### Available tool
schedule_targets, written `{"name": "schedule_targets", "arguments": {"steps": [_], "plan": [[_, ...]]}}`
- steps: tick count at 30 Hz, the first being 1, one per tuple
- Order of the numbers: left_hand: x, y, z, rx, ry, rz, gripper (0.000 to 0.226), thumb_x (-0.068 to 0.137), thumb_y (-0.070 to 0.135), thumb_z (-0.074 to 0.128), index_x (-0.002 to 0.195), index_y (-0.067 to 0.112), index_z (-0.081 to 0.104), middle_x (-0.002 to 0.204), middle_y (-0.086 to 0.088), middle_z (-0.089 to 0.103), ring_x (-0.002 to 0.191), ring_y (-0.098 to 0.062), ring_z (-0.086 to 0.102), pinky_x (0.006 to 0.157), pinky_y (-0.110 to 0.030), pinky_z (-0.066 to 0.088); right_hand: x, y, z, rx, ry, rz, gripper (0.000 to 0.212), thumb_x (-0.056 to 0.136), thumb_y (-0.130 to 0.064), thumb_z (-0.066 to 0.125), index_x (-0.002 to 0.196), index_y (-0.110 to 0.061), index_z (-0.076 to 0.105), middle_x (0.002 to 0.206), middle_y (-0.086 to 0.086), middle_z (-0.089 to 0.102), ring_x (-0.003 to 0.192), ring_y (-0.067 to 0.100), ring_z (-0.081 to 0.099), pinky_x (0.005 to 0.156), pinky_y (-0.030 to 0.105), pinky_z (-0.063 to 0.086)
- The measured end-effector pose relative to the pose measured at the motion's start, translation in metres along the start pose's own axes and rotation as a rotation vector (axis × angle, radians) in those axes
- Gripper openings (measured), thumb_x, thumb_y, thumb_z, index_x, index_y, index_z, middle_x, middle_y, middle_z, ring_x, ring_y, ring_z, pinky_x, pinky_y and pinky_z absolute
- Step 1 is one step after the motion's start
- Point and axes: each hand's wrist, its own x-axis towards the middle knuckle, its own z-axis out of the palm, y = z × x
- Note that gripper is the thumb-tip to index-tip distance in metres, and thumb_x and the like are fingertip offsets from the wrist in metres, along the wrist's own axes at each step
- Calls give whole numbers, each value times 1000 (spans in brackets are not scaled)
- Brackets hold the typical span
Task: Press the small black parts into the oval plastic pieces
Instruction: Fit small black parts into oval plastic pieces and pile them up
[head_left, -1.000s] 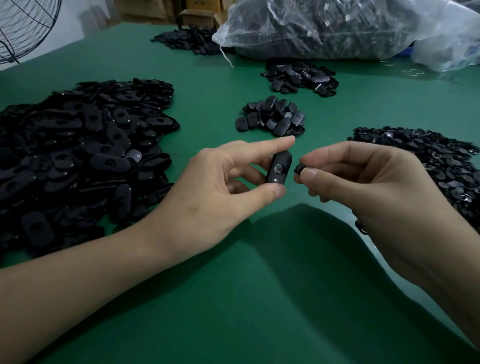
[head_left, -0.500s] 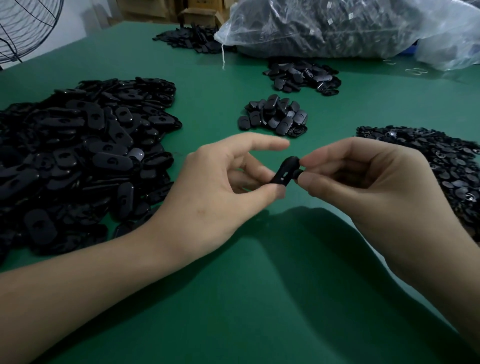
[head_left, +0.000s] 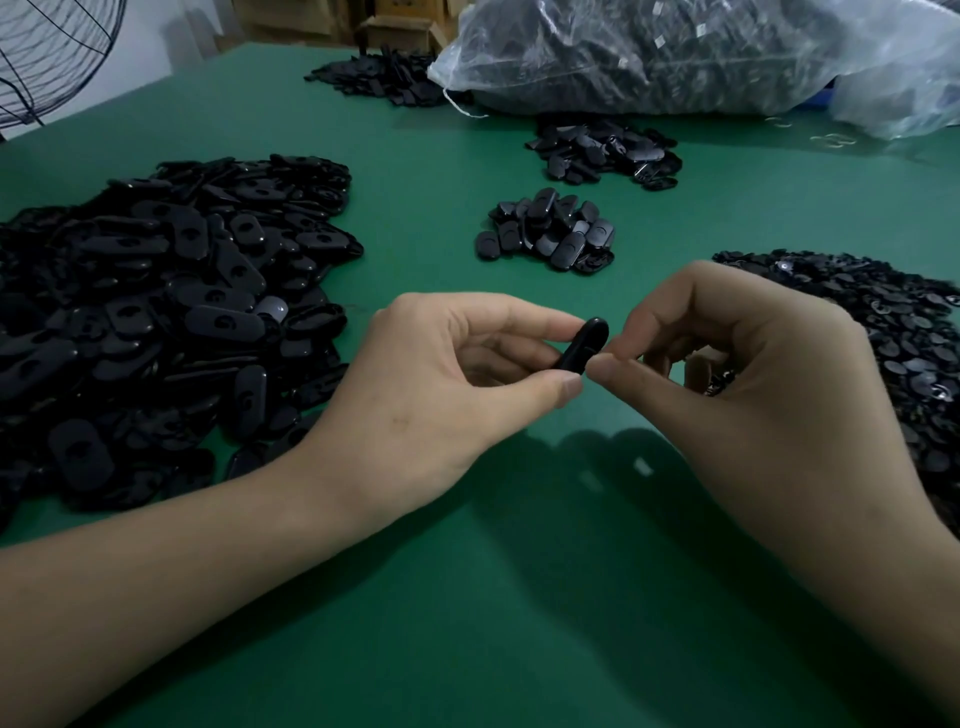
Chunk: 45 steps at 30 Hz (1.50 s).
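Observation:
One black oval plastic piece (head_left: 586, 345) is pinched between the thumb and forefinger of my left hand (head_left: 447, 384), held edge-on above the green table (head_left: 519, 597). My right hand (head_left: 753, 395) presses its thumb and fingertips against the right side of that piece; the small black part is hidden under those fingertips. A big heap of oval pieces (head_left: 156, 312) lies at the left. A heap of small black parts (head_left: 893, 338) lies at the right, behind my right hand.
A small pile of ovals (head_left: 548, 234) sits beyond my hands, another pile (head_left: 605, 150) farther back and a third (head_left: 379, 78) at the far edge. A clear plastic bag of parts (head_left: 675, 52) fills the back right. A fan (head_left: 47, 57) stands at the far left.
The oval piece has turned from face-on to edge-on in my left hand. My right hand has closed in until its fingertips press on the piece.

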Motion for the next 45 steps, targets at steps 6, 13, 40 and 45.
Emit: {"name": "schedule_targets", "arguments": {"steps": [6,13,40,45], "plan": [[-2,1,1,68,17,21,28,82,11,84,101,31,80,86,9,79,80,-8,75,80,-19,59,-2,-2,0,-34,-18,-16,21,79,-21,82,74,-29,62,73,-16,63,64,4,56,57,11,37],[-2,1,2,124,16,23,23,87,11,79,101,30,80,86,12,78,82,-3,74,81,-18,58,-3,-2,2,-77,-9,-30,19,77,-23,81,75,-29,62,76,-14,65,71,8,60,61,8,37],[3,-3,-1,-159,-68,-136,17,91,9,74,105,17,77,90,-2,80,82,-15,78,69,-22,59,-5,-5,2,-196,48,-75,6,83,-38,75,85,-32,75,75,-31,63,68,6,63,75,43,53],[4,-4,-2,-219,-7,-157,11,90,12,74,100,15,77,86,-2,80,76,-15,77,67,-23,58,-6,-6,3,-285,19,-172,10,87,-33,71,89,-28,79,72,-27,57,66,8,56,66,33,44]]}}
